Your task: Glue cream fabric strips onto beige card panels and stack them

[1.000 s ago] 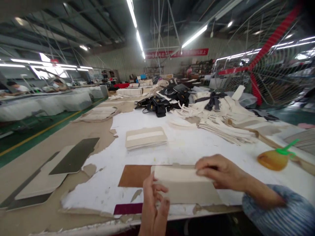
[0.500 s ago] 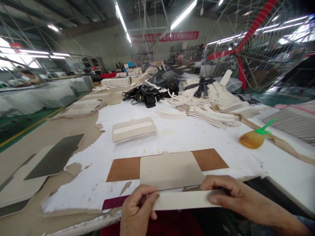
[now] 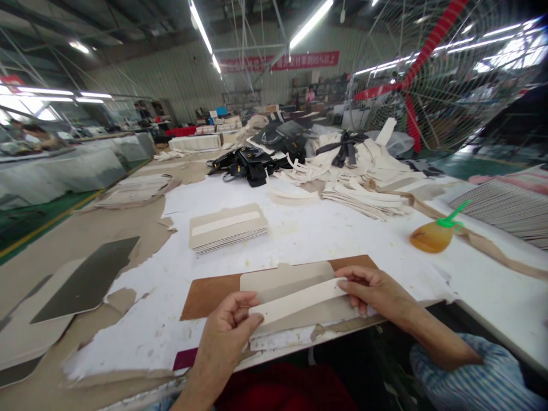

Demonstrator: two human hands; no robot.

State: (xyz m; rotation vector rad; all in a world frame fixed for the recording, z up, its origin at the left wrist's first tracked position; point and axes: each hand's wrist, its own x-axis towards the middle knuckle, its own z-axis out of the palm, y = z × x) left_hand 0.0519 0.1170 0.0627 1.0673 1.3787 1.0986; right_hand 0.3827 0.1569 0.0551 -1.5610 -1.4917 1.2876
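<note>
A narrow cream strip [image 3: 299, 301] lies slantwise across a beige rounded panel [image 3: 286, 277], which rests on a brown board [image 3: 205, 295] near the table's front edge. My left hand [image 3: 226, 331] pinches the strip's left end with thumb and fingers. My right hand [image 3: 371, 290] holds the strip's right end, fingers curled over it and pressing onto the panel. A stack of similar beige panels [image 3: 226, 227], each with a cream strip across it, sits farther back on the white table cover [image 3: 325, 234].
An amber squeeze bottle with a green nozzle [image 3: 432, 235] lies at the right. Piles of cream pieces [image 3: 368, 182] and black bags [image 3: 248, 162] fill the far table. Grey boards [image 3: 505, 208] are stacked far right. Dark panels [image 3: 89, 278] lie at left. A large red-bladed fan [image 3: 428, 74] stands behind.
Both hands carried the cream strip from the table's front edge up onto the beige panel, and it now lies slanted across it. The view has shifted slightly.
</note>
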